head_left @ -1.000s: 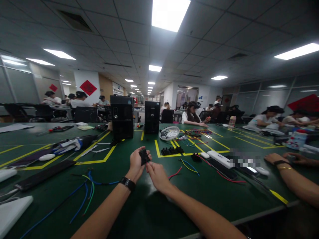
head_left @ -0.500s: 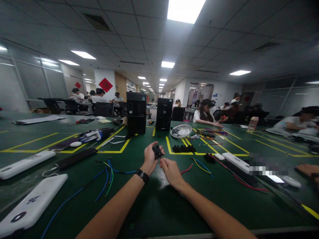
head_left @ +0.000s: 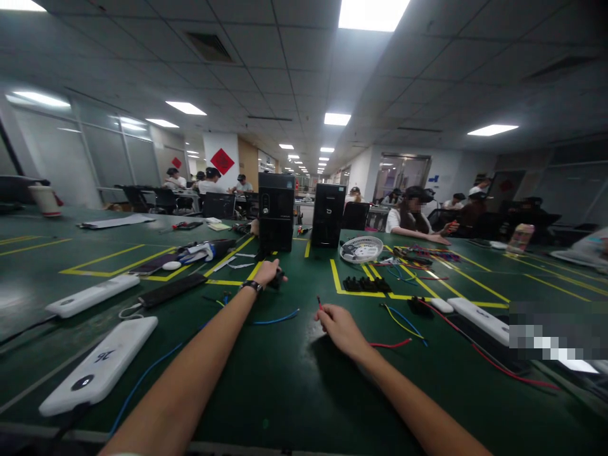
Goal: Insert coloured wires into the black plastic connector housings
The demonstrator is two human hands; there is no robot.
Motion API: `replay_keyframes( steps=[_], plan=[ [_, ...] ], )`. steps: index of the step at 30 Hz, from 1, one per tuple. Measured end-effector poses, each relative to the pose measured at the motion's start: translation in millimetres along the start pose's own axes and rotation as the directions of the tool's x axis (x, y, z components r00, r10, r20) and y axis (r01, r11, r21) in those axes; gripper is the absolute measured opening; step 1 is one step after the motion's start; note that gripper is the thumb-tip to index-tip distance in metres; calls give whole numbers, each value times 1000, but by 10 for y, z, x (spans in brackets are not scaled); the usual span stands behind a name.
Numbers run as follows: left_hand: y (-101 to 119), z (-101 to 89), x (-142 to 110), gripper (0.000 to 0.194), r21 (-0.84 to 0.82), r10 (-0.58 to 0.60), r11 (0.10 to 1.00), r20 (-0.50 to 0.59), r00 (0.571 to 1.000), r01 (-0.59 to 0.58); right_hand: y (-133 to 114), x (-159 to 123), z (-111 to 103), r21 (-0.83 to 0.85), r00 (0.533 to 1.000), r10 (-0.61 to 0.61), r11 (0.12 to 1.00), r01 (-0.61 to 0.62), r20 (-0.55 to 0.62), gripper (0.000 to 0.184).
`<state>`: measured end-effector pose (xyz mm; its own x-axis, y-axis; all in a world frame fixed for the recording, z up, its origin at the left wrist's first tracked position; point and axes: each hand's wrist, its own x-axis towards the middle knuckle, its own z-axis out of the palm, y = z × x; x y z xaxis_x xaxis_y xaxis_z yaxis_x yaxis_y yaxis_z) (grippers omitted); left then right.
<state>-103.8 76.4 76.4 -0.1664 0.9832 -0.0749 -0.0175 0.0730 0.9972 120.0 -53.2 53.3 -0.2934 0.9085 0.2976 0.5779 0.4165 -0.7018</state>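
My left hand (head_left: 268, 273) is stretched far forward over the green table (head_left: 294, 380), closed around a small black part (head_left: 278, 278) near a yellow floor-tape line. A dark watch (head_left: 251, 287) sits on that wrist. My right hand (head_left: 336, 323) rests nearer to me and pinches the end of a red wire (head_left: 387, 344) that trails off to the right. A blue wire (head_left: 275, 318) lies between the two hands.
White power strips (head_left: 97, 368) (head_left: 92, 296) lie at left, another (head_left: 479, 318) at right. Two black computer towers (head_left: 275, 211) (head_left: 327, 215) stand ahead, with a white basket (head_left: 361, 249) and black parts (head_left: 365, 284) nearby. Loose coloured wires (head_left: 403, 322) litter the right. People sit at tables beyond.
My left hand has left my right hand and reached forward with the black part. My right hand has taken hold of a red wire. My view has turned left.
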Motion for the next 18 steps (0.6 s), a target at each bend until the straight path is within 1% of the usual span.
replay_keyframes(
  steps=[2, 5, 7, 9, 11, 13, 14, 15, 16, 18],
  plan=[
    [46, -254, 201, 28, 103, -36, 994, -40, 999, 40, 1, 84, -37, -61, 999, -40, 997, 40, 11, 27],
    [84, -545, 435, 31, 268, -43, 961, -90, 995, 66, -116, 308, -35, -82, 989, -10, 996, 22, 144, 25],
    [91, -688, 559, 34, 378, -22, 923, -111, 994, 63, -254, 527, 20, -16, 972, 29, 1000, -26, 234, 25],
    [87, -802, 660, 34, 479, 3, 876, -114, 993, 53, -418, 780, 136, 107, 940, 68, 988, -109, 334, 26],
    [76, -893, 739, 29, 568, 32, 822, -101, 994, 31, -583, 1028, 326, 226, 877, 126, 940, -254, 464, 26],
    [60, -968, 794, 19, 648, 64, 761, -69, 996, -4, -721, 1236, 592, 297, 817, 147, 884, -362, 558, 23],
    [52, -1002, 814, 19, 685, 78, 728, -47, 996, -25, -774, 1319, 748, 321, 791, 147, 858, -401, 594, 22],
    [46, -1036, 830, 23, 718, 90, 694, -23, 996, -46, -814, 1388, 913, 347, 768, 135, 834, -430, 626, 21],
    [44, -1070, 845, 27, 748, 99, 661, 1, 995, -66, -840, 1445, 1078, 373, 760, 134, 809, -455, 636, 23],
    [57, -1140, 875, 30, 794, 110, 600, 45, 993, -102, -859, 1523, 1368, 428, 764, 109, 774, -466, 636, 24]
  ],
)
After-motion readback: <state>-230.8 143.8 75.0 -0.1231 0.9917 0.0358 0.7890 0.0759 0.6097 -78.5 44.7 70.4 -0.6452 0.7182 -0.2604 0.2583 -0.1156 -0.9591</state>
